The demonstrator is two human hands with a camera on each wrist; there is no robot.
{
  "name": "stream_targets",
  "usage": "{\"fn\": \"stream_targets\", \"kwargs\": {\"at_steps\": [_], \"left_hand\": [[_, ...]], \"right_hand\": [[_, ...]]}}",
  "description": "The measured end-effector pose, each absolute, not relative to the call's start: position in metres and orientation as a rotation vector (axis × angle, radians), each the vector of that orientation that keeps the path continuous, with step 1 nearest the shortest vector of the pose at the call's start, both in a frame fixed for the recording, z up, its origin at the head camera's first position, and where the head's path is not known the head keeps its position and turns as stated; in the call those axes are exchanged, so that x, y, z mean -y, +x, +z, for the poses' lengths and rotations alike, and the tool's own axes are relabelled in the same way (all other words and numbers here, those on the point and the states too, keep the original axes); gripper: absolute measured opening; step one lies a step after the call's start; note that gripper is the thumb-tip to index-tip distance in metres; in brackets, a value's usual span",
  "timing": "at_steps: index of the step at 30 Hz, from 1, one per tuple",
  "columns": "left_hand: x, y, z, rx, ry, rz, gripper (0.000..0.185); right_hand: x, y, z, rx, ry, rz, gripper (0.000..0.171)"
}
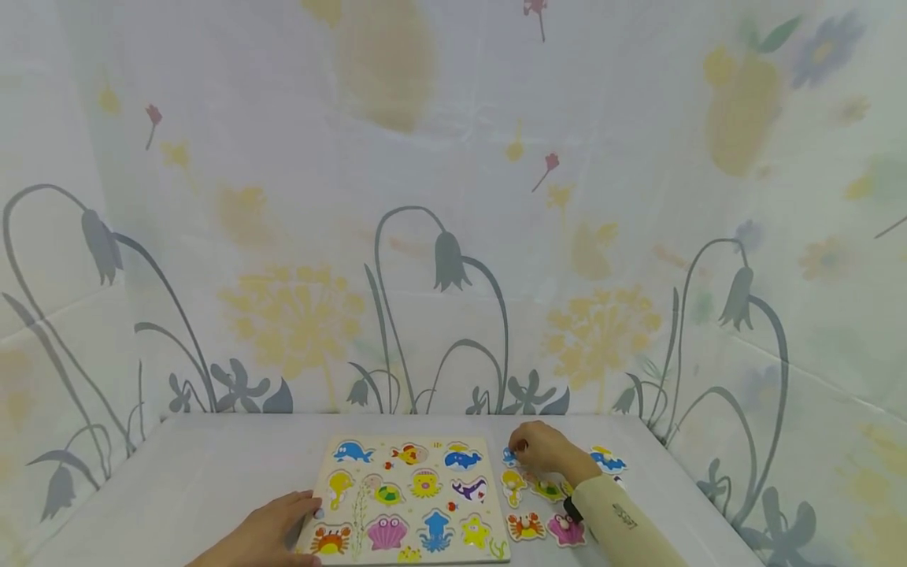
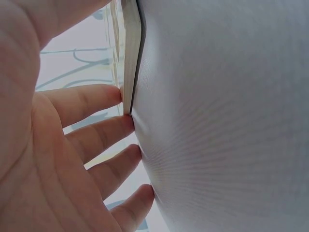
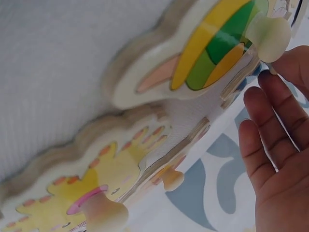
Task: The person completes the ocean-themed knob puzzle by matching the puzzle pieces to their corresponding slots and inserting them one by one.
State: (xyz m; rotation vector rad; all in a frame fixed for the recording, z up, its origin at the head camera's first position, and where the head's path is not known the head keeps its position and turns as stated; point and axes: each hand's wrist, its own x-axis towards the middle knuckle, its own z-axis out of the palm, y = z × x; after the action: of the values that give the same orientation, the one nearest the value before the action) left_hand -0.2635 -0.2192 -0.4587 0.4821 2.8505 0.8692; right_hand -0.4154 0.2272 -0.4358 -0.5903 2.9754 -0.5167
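The puzzle board (image 1: pixel 407 500) lies flat on the white table (image 1: pixel 212 472), near its front edge, with its long axis running left to right across the person and its picture side up. Its recesses show printed sea creatures, and no pegs can be made out on them from the head view, so the board appears unfilled — a judgement, since the detail is small. Loose pegged pieces lie in a cluster just right of the board: a crab piece (image 1: pixel 525 526), a pink piece (image 1: pixel 566 530), a yellow seahorse piece (image 1: pixel 512 484), a turtle piece (image 1: pixel 547 489) and a blue-and-yellow piece (image 1: pixel 608 459) farther right. Placing work therefore seems barely begun, with most or all pieces left to seat. The left hand (image 1: pixel 272 535) rests flat against the board's left edge, fingers (image 2: pixel 96 99) straight and touching the rim, steadying rather than gripping. The right hand (image 1: pixel 540 446) hovers over the far end of the cluster, at a small blue piece (image 1: pixel 509 456); fingers are curled there, but whether they pinch its peg cannot be told — the wrist view shows fingers (image 3: pixel 270 121) loosely extended beside the turtle's peg.
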Motion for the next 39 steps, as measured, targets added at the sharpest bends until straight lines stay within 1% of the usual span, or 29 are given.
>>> {"fn": "stream_targets", "kwargs": {"at_steps": [4,9,14,21,27,34,39], "left_hand": [[0.219,-0.264,-0.46,-2.851,0.494,0.859,0.074],[0.218,-0.262,-0.457,-2.864,0.484,0.848,0.074],[0.216,-0.261,-0.456,-2.871,0.44,0.846,0.075],[0.216,-0.261,-0.457,-2.874,0.464,0.838,0.074],[0.215,-0.261,-0.455,-2.88,0.44,0.823,0.074],[0.213,-0.261,-0.454,-2.884,0.398,0.814,0.075],[0.213,-0.26,-0.454,-2.883,0.395,0.821,0.075]], "right_hand": [[-0.228,-0.414,-0.436,-2.974,-0.609,-0.51,0.011],[-0.227,-0.415,-0.432,-2.984,-0.712,-0.508,0.01],[-0.219,-0.416,-0.425,-2.998,-0.827,-0.483,0.01],[-0.203,-0.413,-0.42,-3.026,-0.918,-0.427,0.01],[-0.182,-0.414,-0.413,-3.029,-0.959,-0.358,0.006],[-0.15,-0.415,-0.403,-2.982,-1.106,-0.324,0.006],[-0.127,-0.414,-0.403,-2.956,-1.13,-0.306,0.005]]}}
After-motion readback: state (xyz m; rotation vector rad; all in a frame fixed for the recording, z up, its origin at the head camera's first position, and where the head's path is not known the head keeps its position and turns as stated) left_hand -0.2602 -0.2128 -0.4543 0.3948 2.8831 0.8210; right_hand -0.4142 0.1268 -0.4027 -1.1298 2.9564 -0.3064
